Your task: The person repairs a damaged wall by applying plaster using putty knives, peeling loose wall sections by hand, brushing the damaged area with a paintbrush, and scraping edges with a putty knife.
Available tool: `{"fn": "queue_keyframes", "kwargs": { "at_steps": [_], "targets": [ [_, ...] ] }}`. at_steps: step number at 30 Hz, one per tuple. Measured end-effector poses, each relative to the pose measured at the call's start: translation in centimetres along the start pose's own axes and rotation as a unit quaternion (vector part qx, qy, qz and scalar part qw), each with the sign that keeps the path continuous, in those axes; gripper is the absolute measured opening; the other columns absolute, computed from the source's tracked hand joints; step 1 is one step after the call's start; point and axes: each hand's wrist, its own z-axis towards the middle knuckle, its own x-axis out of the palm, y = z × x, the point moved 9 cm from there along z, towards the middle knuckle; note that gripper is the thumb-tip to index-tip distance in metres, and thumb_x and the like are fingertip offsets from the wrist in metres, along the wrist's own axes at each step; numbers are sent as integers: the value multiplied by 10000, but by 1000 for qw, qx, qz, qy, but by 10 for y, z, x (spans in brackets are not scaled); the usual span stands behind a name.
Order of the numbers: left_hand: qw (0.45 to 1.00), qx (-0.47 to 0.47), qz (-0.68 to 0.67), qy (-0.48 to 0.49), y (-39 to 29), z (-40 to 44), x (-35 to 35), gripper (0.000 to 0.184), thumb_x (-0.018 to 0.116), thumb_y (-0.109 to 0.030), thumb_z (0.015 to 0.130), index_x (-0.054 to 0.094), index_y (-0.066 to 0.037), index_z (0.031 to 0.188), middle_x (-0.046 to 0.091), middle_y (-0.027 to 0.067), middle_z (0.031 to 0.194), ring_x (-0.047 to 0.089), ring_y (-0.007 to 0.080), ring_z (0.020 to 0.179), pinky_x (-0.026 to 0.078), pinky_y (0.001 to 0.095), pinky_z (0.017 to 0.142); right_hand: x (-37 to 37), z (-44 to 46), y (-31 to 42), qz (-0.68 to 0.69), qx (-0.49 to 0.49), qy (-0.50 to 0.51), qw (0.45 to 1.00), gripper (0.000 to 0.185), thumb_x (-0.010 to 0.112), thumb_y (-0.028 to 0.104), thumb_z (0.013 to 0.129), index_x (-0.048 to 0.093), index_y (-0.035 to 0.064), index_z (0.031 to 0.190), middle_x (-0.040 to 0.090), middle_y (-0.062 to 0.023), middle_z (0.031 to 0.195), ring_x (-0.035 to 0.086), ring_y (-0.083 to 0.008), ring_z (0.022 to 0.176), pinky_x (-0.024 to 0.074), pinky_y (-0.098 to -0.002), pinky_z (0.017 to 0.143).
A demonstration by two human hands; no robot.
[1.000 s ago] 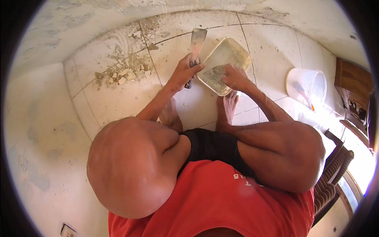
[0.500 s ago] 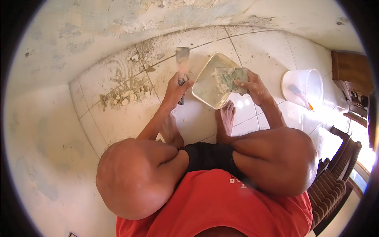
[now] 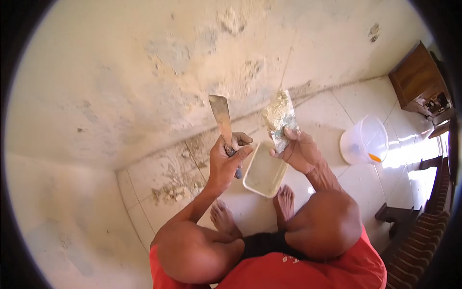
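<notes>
the left hand grips the scraper by its dark handle, blade up before the wall; it looks light and stiff, best held there. the right hand pinches the near end of a flat plate by the tray, its pale paste (probably soft, easily shed) heaped toward the far end.

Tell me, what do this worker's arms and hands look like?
They are human, with no cables or machine parts. The left hand and right hand are gloveless, and the forearms show no sleeves or watch. The shirt is red with small white lettering.
</notes>
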Motion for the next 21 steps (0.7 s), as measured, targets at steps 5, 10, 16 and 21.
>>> {"fn": "queue_keyframes", "kwargs": {
  "at_steps": [5, 10, 16, 21],
  "targets": [
    [998, 55, -5, 9, -80, 17, 18, 209, 722, -32, 853, 543, -19, 961, 622, 92, 937, 501, 53, 571, 396, 200, 467, 69, 4, 34, -10, -35, 87, 996, 421, 625, 232, 942, 493, 60, 1303, 619, -111, 1179, 635, -238, 1041, 569, -501, 793],
    [994, 80, 65, -24, -119, 22, -5, 179, 711, -44, 861, 548, -5, 923, 627, 97, 872, 484, 52, 520, 368, 194, 422, 125, -18, 46, -17, 7, 241, 970, 592, 571, 357, 969, 372, 22, 1414, 556, -212, 1313, 622, -347, 1137, 614, -574, 758],
    [993, 93, 78, -8, -155, 29, -28, 177, 706, -55, 872, 546, -5, 929, 629, 96, 857, 494, 47, 528, 374, 183, 428, 169, -37, 61, -36, 17, 285, 958, 644, 575, 419, 955, 327, 80, 1444, 554, -247, 1287, 643, -351, 1075, 607, -564, 705],
    [991, 118, 67, 5, -176, 29, -21, 188, 703, -57, 876, 527, -18, 928, 627, 99, 840, 483, 44, 513, 374, 185, 426, 207, -57, 113, -10, -63, 302, 951, 650, 421, 553, 985, 341, 95, 1439, 563, -273, 1235, 651, -330, 1023, 534, -427, 590]
  ]
}}
